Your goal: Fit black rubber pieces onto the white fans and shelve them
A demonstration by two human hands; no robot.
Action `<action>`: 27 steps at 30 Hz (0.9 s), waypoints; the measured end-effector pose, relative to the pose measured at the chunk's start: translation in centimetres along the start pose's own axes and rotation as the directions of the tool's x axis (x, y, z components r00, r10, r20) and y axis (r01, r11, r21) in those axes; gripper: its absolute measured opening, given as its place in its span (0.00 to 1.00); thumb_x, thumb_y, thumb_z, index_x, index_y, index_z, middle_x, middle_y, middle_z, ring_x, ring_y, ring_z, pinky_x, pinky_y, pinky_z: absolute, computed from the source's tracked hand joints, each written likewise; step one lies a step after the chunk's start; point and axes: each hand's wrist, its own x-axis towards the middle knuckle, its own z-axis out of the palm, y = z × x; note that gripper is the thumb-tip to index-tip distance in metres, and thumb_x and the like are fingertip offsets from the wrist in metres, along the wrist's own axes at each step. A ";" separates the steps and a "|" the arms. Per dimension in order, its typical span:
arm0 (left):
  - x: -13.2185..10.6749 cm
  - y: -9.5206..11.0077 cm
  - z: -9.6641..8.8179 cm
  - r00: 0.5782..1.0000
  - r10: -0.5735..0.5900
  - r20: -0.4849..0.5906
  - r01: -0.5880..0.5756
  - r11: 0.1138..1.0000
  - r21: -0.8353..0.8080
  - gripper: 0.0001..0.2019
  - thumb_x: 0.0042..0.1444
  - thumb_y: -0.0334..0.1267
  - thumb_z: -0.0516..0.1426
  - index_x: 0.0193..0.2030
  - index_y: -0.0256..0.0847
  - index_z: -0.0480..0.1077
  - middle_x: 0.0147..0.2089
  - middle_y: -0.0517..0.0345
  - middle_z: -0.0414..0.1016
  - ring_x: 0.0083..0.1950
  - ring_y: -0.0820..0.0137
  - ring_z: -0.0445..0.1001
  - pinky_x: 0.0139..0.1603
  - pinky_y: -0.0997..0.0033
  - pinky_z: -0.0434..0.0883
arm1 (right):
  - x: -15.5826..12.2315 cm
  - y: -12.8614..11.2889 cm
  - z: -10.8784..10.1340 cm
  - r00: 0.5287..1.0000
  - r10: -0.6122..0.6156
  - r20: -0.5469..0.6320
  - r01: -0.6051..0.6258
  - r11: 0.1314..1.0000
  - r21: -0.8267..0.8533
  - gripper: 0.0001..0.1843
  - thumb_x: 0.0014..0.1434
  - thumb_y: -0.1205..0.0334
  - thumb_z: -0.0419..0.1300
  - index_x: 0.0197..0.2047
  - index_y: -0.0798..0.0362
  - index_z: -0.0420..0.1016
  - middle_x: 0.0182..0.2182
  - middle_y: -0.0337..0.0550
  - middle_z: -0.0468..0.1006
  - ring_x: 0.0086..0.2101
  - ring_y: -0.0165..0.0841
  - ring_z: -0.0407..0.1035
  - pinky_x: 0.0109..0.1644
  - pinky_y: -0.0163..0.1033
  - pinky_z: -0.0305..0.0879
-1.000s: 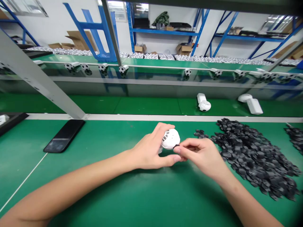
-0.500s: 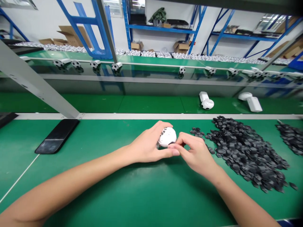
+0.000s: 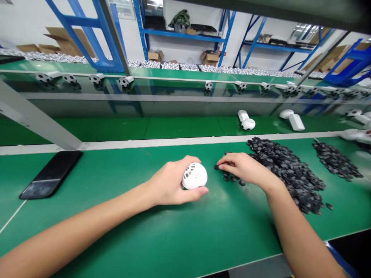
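Above the smooth green worktop (image 3: 179, 239), head view: left hand (image 3: 171, 185) half open, cupped round a white, rounded ball-shaped part with slotted openings (image 3: 198, 177), fingers along its far side, thumb along its near edge. Right hand (image 3: 245, 166) narrow, thumb and forefinger close together, tips at a small, flat black piece (image 3: 216, 167); cannot tell whether it is pinched or only touched. Loose black pieces (image 3: 242, 183) lie just beneath and beside this hand, a large heap of similar black pieces (image 3: 290, 170) beyond the wrist.

Against half a second ago: right fingertips, then at the ball's lower edge, now apart from it, to its right. Left hand keeps its hold.
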 end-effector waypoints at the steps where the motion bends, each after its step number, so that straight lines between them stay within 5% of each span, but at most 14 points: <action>1: 0.1 -0.1 -0.1 1.000 -0.002 -0.020 0.002 1.000 -0.011 0.30 0.56 0.56 0.65 0.58 0.44 0.65 0.37 0.60 0.80 0.32 0.67 0.77 0.31 0.70 0.70 | 0.2 0.0 0.3 1.000 -0.006 -0.018 0.005 1.000 -0.028 0.12 0.70 0.52 0.60 0.46 0.42 0.85 0.43 0.41 0.84 0.41 0.40 0.77 0.44 0.41 0.69; 7: 0.3 -0.6 -1.0 0.978 0.029 -0.206 -0.056 0.991 -0.124 0.23 0.59 0.50 0.64 0.56 0.42 0.67 0.35 0.60 0.78 0.27 0.71 0.74 0.27 0.73 0.69 | 1.0 0.0 1.4 0.998 0.044 -0.042 -0.048 0.996 -0.077 0.09 0.65 0.52 0.65 0.45 0.44 0.82 0.39 0.40 0.83 0.38 0.39 0.76 0.38 0.39 0.66; 10: 0.5 -1.2 -0.7 0.928 0.141 -0.345 -0.208 0.964 -0.166 0.30 0.57 0.49 0.68 0.61 0.44 0.64 0.50 0.51 0.79 0.43 0.63 0.81 0.41 0.66 0.77 | 1.2 0.0 1.6 1.000 0.019 -0.016 -0.019 1.000 -0.005 0.05 0.64 0.56 0.64 0.39 0.48 0.79 0.33 0.38 0.82 0.33 0.35 0.74 0.35 0.38 0.65; 13: 1.1 -2.6 0.1 0.897 0.285 -0.338 -0.325 0.944 -0.065 0.38 0.56 0.47 0.71 0.68 0.48 0.59 0.67 0.44 0.71 0.66 0.52 0.72 0.65 0.52 0.70 | 1.1 -0.6 1.7 1.000 -0.004 0.002 0.004 0.993 0.116 0.03 0.64 0.61 0.62 0.41 0.49 0.77 0.27 0.34 0.78 0.27 0.32 0.72 0.32 0.37 0.65; 17: 1.7 -4.8 1.1 0.872 0.386 -0.302 -0.359 0.923 0.140 0.40 0.57 0.48 0.70 0.71 0.51 0.57 0.68 0.44 0.69 0.71 0.49 0.67 0.69 0.45 0.64 | 0.7 -2.2 1.8 1.000 -0.027 -0.015 0.030 0.964 0.264 0.07 0.66 0.58 0.62 0.42 0.48 0.82 0.29 0.36 0.83 0.30 0.34 0.76 0.36 0.37 0.70; 22: 1.1 -5.4 2.2 0.935 0.193 -0.297 -0.146 0.974 0.171 0.36 0.54 0.49 0.69 0.66 0.48 0.61 0.58 0.48 0.75 0.54 0.54 0.77 0.54 0.53 0.74 | -0.3 -4.3 1.9 0.999 -0.027 -0.024 0.035 0.889 0.457 0.16 0.62 0.50 0.69 0.50 0.45 0.86 0.43 0.41 0.88 0.42 0.42 0.82 0.46 0.41 0.77; 27: 0.5 -4.6 3.4 0.976 0.003 -0.217 0.006 0.999 0.044 0.36 0.55 0.45 0.67 0.68 0.51 0.59 0.55 0.55 0.79 0.47 0.58 0.81 0.48 0.60 0.76 | -0.8 -6.0 2.8 0.994 -0.026 -0.103 0.071 0.881 0.468 0.13 0.66 0.49 0.65 0.40 0.49 0.86 0.30 0.42 0.87 0.30 0.37 0.80 0.35 0.38 0.75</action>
